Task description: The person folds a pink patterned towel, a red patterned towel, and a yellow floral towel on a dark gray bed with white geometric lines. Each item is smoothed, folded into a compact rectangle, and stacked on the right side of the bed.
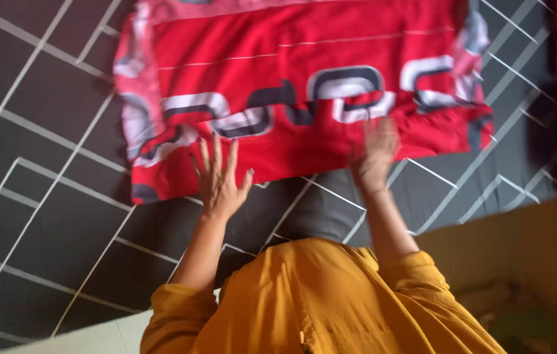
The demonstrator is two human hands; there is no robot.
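A bed covered in a dark grey sheet crossed by thin white lines (42,216) carries everything. A red cloth with large white and dark lettering (291,98) lies spread flat directly on it.

1. There is a single view, from a camera worn on the person's head, looking steeply down and slightly forward.
2. It sits close: the person's mustard-yellow top (331,301) fills the near edge, with both forearms reaching away from it.
3. The far half takes in a red cloth (304,92) spread on a dark sheet with white lines (42,196).
4. At near right a tan floor (540,242) shows.
5. The picture is motion-blurred, so fine detail is lost.
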